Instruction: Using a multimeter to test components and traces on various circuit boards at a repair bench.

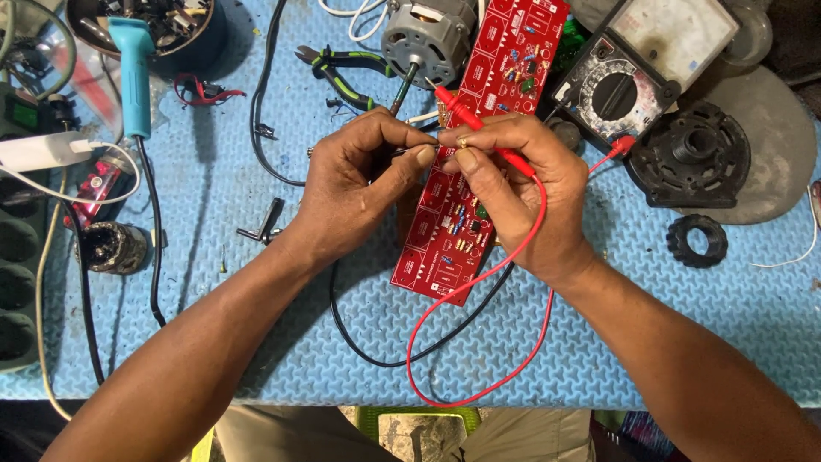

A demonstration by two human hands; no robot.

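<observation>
My left hand (359, 184) pinches a thin black test probe between thumb and fingers, its tip pointing right. My right hand (513, 184) grips a red test probe (462, 115) and a small brass-coloured part at the fingertips, where both hands meet. Beneath them lies a long red circuit board (505, 60) with small components. A red lead (479, 342) and a black lead (376, 351) loop toward the near table edge. The red lead runs up to an analog multimeter (633, 73) at the upper right.
On the blue foam mat (684, 325): a grey electric motor (428, 34), green-handled pliers (342, 73), a blue-handled soldering iron (132, 73), a black round motor housing (688, 158), a black ring (697, 241), a power strip (21, 257) at the left edge.
</observation>
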